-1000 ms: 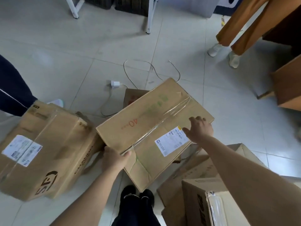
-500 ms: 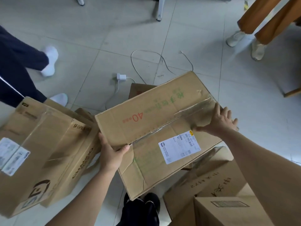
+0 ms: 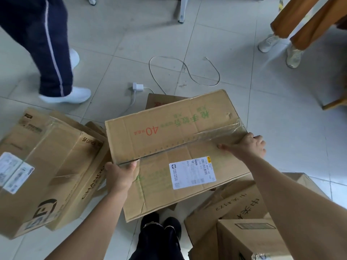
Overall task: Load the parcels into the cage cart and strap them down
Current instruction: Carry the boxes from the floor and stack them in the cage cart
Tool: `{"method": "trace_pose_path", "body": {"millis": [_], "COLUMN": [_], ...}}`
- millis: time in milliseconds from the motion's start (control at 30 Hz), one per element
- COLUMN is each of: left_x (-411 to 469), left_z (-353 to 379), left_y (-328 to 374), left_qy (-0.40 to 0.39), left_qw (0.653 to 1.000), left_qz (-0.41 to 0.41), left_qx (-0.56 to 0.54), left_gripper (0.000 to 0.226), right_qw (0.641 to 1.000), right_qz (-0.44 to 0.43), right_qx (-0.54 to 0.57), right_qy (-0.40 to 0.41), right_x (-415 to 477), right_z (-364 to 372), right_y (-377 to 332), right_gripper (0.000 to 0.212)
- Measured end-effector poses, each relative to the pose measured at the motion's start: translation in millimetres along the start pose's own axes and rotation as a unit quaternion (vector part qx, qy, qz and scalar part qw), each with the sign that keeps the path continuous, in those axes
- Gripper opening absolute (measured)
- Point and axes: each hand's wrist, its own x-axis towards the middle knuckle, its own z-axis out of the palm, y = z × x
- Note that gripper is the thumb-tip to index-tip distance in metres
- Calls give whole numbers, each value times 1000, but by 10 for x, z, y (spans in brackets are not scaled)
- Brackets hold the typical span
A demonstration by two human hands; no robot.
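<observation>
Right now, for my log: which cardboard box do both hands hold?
The box with the red 40, left hand and right hand gripping its ends; the SF Express box lies untouched.

Held box [image 3: 169, 139]: red "40", green Chinese print, white shipping label [image 3: 192, 172] unreadable; left box [image 3: 62, 171]: "SF EXPRESS".

The big box [image 3: 169, 145] is brown cardboard, dull and creased. Shiny see-through tape [image 3: 221, 133] runs along its middle, beside a smooth white paper label [image 3: 192, 172]. At twelve o'clock, the floor tiles [image 3: 131, 44] look smooth and a bit shiny, and the plug [image 3: 137, 86] is white plastic.
</observation>
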Motion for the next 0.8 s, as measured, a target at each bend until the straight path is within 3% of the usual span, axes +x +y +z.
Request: {"method": "trace_pose_path", "body": {"millis": [267, 567, 800], "left_x": [-236, -620, -1066], "left_z": [-404, -1309, -2309], "left_y": [348, 908, 1176], "left_qy": [-19, -19, -5], "left_qw": [999, 993, 972], "left_qz": [39, 85, 188], "left_qx": [-20, -77, -144], "left_gripper": [47, 69, 37], "right_qw": [996, 967, 938], "right_qz": [18, -25, -94], "right_qx": [90, 243, 300], "right_qy": [19, 71, 148], "right_x": [-329, -1082, -1969], "right_z": [-411, -1299, -1899], "right_y": [186, 245, 185], "right_gripper": [94, 80, 75]}}
